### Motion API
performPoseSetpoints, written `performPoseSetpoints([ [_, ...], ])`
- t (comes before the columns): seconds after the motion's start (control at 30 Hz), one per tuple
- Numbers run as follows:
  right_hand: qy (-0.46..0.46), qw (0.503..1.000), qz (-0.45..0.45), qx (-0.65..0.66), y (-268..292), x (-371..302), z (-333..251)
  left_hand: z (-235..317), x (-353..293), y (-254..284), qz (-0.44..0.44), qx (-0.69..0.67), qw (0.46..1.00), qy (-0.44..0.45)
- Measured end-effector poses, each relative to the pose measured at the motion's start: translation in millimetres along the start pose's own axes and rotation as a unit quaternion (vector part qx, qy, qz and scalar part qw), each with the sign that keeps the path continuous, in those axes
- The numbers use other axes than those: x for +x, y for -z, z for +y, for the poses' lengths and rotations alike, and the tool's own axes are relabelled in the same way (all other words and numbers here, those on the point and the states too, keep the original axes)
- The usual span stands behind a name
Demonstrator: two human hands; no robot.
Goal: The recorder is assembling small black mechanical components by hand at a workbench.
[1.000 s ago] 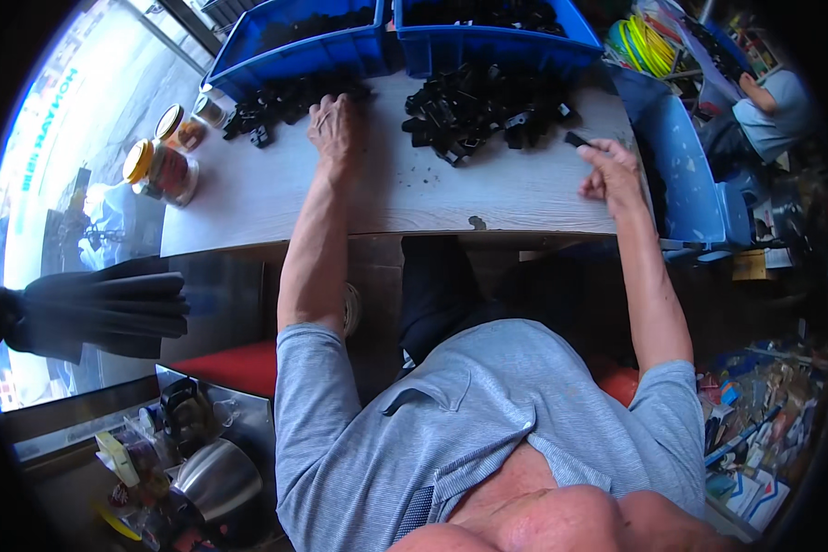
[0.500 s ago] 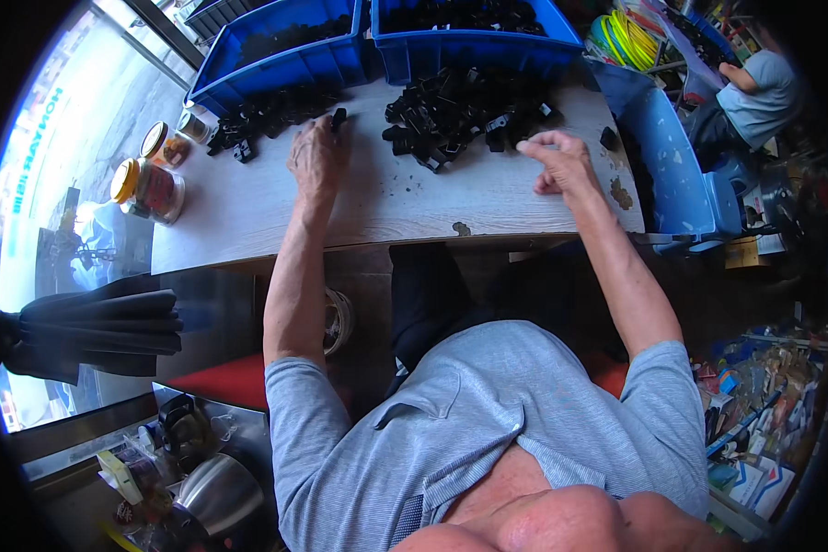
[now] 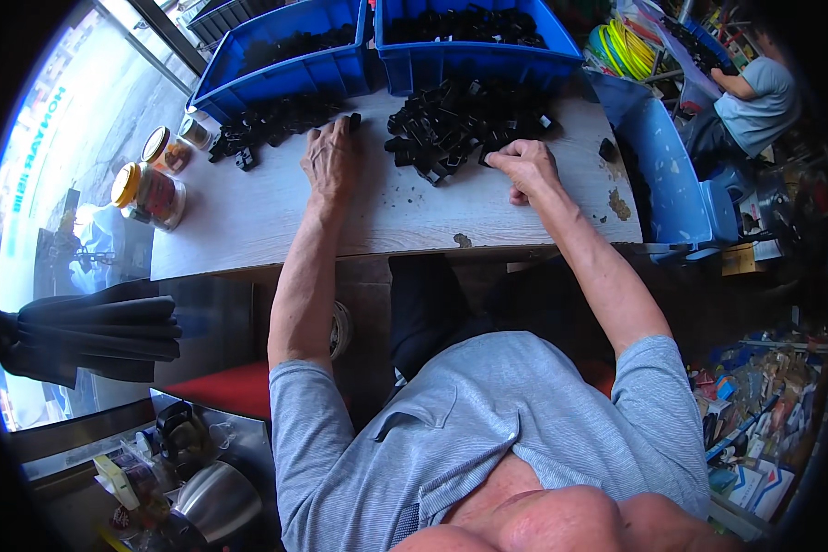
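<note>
On the pale tabletop (image 3: 248,216) lie two heaps of small black plastic parts. My left hand (image 3: 329,167) is at the right end of the left heap (image 3: 271,127), its fingers closed on a small black part (image 3: 354,120) that shows beyond the fingertips. At the lower right edge of the larger right heap (image 3: 451,124), my right hand (image 3: 530,171) pinches a small black part (image 3: 485,157) between thumb and forefinger. The exact shape of both parts is too small to make out.
Behind the heaps stand a left blue bin (image 3: 281,69) and a right blue bin (image 3: 478,60), both holding black parts. Lidded jars (image 3: 149,195) stand at the left. One loose black part (image 3: 607,150) and a light-blue tub (image 3: 681,175) are right. Beyond sits another person (image 3: 759,106).
My right hand has moved left to the heap's edge, its fingers now pinched on a black part. My left hand has shifted slightly right, still holding its part.
</note>
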State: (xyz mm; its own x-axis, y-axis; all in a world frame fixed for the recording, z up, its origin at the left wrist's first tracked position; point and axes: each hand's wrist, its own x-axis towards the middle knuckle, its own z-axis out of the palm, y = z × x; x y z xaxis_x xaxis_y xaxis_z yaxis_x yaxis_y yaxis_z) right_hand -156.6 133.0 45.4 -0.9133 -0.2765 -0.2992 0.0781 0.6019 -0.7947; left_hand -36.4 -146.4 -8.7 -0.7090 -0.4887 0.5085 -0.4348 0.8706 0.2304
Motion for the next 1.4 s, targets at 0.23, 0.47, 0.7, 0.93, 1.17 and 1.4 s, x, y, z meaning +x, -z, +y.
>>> performPoseSetpoints([
  [0.23, -0.014, 1.000, 0.005, -0.017, -1, 4, -1, -5, 3, -2, 0.034, -0.039, 0.998, -0.038],
  [0.47, -0.035, 0.998, -0.059, 0.005, 9, -13, 5, 27, -36, 35, 0.087, -0.311, 0.946, 0.030],
  [0.7, -0.026, 0.989, -0.141, 0.036, 10, -37, 6, 101, -105, 52, -0.025, -0.515, 0.855, 0.059],
  [0.93, 0.081, 0.979, -0.151, 0.108, 13, -35, 21, 123, -104, 40, 0.001, -0.464, 0.886, 0.014],
  [1.17, 0.118, 0.972, -0.202, 0.037, 10, -30, 4, 132, -96, 32, 0.012, -0.336, 0.940, -0.052],
  [1.4, 0.121, 0.972, -0.200, -0.022, 3, -27, 4, 138, -95, 38, 0.015, -0.279, 0.956, -0.085],
])
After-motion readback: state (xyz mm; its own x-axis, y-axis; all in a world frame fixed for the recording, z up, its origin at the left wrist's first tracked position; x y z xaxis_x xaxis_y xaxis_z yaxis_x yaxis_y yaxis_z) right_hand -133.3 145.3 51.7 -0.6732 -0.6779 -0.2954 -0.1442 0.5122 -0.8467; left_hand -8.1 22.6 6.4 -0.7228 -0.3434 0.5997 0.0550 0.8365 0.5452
